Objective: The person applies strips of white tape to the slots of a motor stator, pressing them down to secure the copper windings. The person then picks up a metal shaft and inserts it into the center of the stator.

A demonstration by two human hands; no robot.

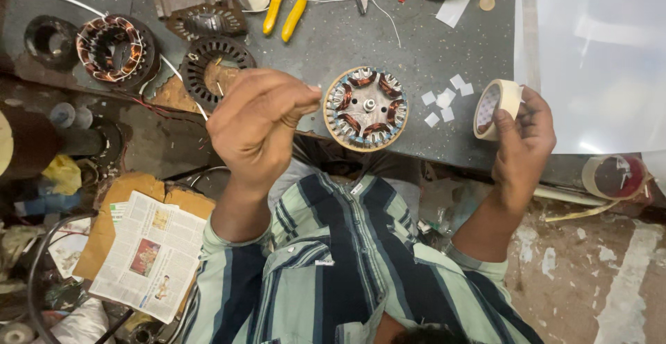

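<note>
I grip the tape roll [497, 108] with my right hand [522, 143], right of the motor coil [365, 108]; left hand [258, 123] fingers pinch together, keeping the strip taut.

This is a small motor-repair workshop, cramped and well used. A worn grey bench [430, 46] carries a round stator with copper windings [365, 108], a second wound stator [111, 49], a bare slotted iron core [216, 66], yellow-handled pliers [288, 1] and small cut squares of white insulation paper [444, 98]. Below the bench edge lie cardboard, a newspaper [149, 254], loose cables and a stained, paint-flecked concrete floor [590, 268].
</note>
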